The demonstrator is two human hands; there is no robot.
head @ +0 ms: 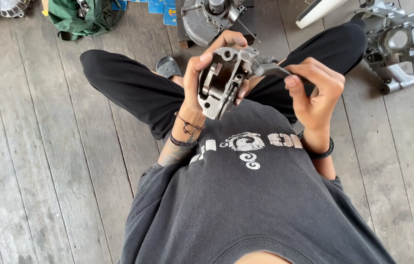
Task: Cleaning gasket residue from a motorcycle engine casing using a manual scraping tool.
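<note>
Casting [222, 80], a grey metal engine part with a round recess, is held up above the lap, tilted with its open face toward the camera; it is clamped in the left hand [202, 73], thumb on the near rim and fingers curled over the top. A dark lever [273, 71] sticking out of its right side is pinched by the right hand [314, 90], closed around it. The step in hand looks like working or seating that lever in the part; a steady hold and a small turn at the lever seem called for. Around on the plank floor [36, 146] are seen a crankcase [397, 41] far right, another engine case [207, 17] ahead, a green bag [82, 17] and a sandal [168, 66]. Nothing is seen between the hands and the part; the crossed legs sit close beneath
</note>
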